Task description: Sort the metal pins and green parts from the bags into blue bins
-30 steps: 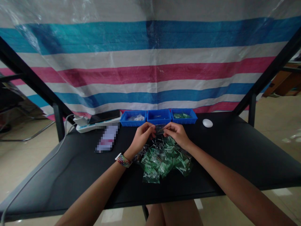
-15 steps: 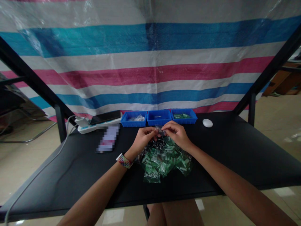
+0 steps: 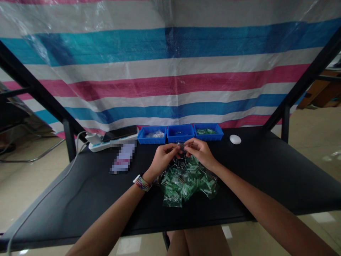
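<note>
Between my fingertips is a small clear plastic bag (image 3: 181, 146), pinched from both sides; its contents are too small to make out. My left hand (image 3: 164, 156) grips the bag's left edge with thumb and fingers, and my right hand (image 3: 200, 153) grips its right edge. Just below both hands lies a heap of small clear bags with green and white pieces (image 3: 183, 183). Loose thin metal pins (image 3: 180, 163) show at the heap's upper edge, partly covered by my hands.
Three blue bins stand behind my hands: the left bin (image 3: 151, 139) with clear bags, the middle bin (image 3: 180, 138) with a few thin pieces, the right bin (image 3: 209, 137) with green pieces. A white oval object (image 3: 235, 139), power strip (image 3: 96, 147) and phone (image 3: 119, 133) are on the black table (image 3: 269, 170).
Both hands stay in nearly the same place. The clear bag between them sits slightly lower and looks more gathered, with the right fingers shifted a little on it.
</note>
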A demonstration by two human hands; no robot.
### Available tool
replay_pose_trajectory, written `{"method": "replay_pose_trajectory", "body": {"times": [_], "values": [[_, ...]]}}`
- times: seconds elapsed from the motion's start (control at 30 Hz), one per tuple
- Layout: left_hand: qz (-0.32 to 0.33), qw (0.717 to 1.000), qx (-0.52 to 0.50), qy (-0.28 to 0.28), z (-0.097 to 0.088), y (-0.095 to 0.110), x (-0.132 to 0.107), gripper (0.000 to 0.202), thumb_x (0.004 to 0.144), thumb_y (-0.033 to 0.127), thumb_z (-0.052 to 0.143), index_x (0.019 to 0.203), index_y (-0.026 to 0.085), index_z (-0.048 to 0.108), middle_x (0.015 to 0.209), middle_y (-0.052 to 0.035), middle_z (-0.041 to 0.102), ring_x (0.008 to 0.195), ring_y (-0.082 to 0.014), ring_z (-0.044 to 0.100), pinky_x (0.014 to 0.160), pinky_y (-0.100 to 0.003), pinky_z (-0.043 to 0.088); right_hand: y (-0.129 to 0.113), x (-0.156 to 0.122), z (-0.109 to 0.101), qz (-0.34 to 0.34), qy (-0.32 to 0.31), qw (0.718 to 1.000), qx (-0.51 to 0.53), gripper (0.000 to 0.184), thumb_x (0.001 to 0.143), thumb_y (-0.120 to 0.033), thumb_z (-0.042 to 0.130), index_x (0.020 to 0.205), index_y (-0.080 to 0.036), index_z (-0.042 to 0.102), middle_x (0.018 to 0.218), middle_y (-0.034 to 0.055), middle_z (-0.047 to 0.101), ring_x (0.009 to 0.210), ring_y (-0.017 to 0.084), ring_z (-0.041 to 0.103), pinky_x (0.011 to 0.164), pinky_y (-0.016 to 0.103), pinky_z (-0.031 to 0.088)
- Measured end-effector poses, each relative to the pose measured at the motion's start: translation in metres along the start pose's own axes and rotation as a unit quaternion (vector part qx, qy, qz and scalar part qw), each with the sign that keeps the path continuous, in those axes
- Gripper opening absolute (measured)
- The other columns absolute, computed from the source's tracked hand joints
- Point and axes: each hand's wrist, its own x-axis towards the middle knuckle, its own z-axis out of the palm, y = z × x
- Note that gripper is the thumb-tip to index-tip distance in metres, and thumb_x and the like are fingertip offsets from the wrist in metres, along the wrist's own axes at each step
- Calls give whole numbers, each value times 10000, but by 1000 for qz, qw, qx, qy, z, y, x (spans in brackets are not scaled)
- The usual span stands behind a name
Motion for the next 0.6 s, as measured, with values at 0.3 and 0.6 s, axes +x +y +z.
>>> {"method": "replay_pose_trajectory", "body": {"times": [0.3, 0.6], "values": [[-8, 997, 68, 35, -5, 1, -2, 625, 1005, 617, 507, 611, 164, 682, 534, -41, 636, 525, -139, 574, 565, -262, 427, -7, -9, 1, -186, 48, 964, -182, 118, 975, -331, 671, 958, -239, 743, 953, 50, 693, 714, 174, 711, 640, 311, 592], [-25, 997, -61, 41, -7, 2, 5, 337, 868, 487, 718, 871, 151, 753, 726, -54, 740, 627, -165, 676, 593, -261, 518, -13, -14, -1, -302, -37, 889, -343, 261, 1035, -211, 549, 1201, -285, 736, 1315, 97, 660, 1238, 240, 657, 1060, 417, 563]]}}
